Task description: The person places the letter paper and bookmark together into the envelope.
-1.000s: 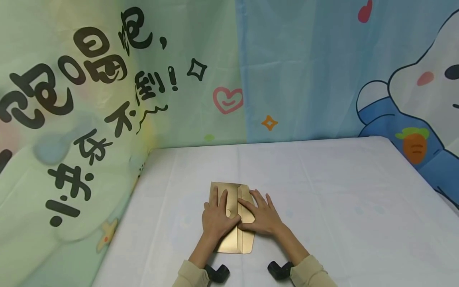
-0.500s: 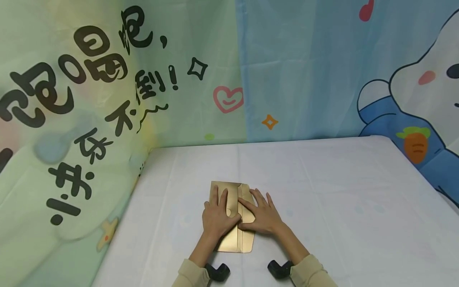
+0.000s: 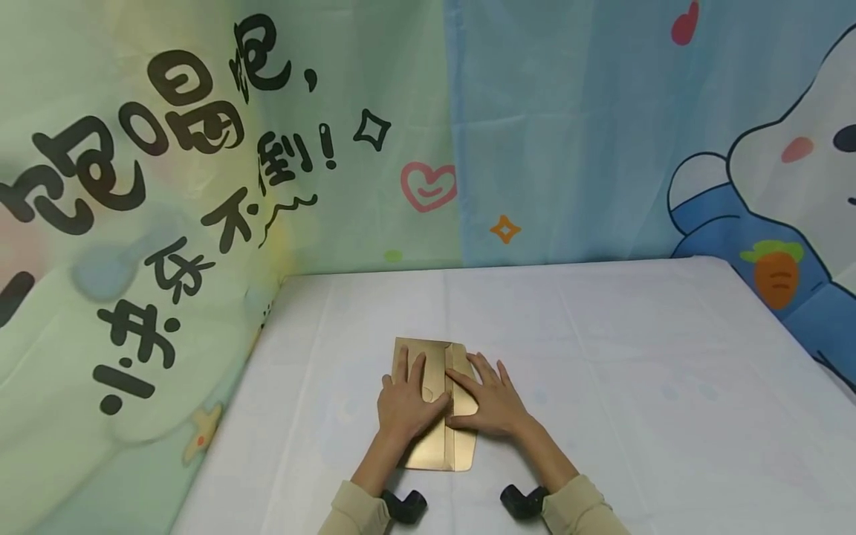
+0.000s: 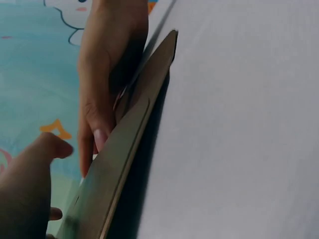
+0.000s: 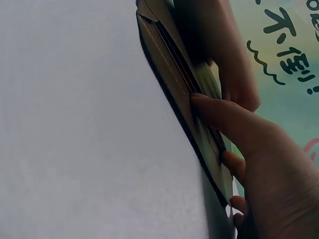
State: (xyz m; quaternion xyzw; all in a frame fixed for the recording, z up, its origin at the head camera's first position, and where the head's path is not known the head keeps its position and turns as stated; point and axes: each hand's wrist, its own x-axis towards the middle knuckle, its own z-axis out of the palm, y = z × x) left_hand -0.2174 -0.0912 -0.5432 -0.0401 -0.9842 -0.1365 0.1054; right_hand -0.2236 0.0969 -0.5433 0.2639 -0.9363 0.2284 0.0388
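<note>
A gold envelope (image 3: 428, 452) lies on the white-covered table, its long flap (image 3: 463, 452) folded out to the right. My left hand (image 3: 404, 409) rests on the envelope's body with fingers extended and the thumb toward the crease. Over the flap lies my right hand (image 3: 495, 407), fingers spread, its thumb at the crease close to the left thumb. In the right wrist view, the right thumb touches the flap (image 5: 167, 74) along the opening. The left wrist view shows the envelope (image 4: 112, 174) edge-on, slightly raised from the cloth. The hands cover its middle.
White cloth (image 3: 602, 357) covers the table around the envelope. Black wrist-worn pieces (image 3: 406, 509) sit at both cuffs. A printed curtain (image 3: 361, 223) hangs behind the table and on its left side.
</note>
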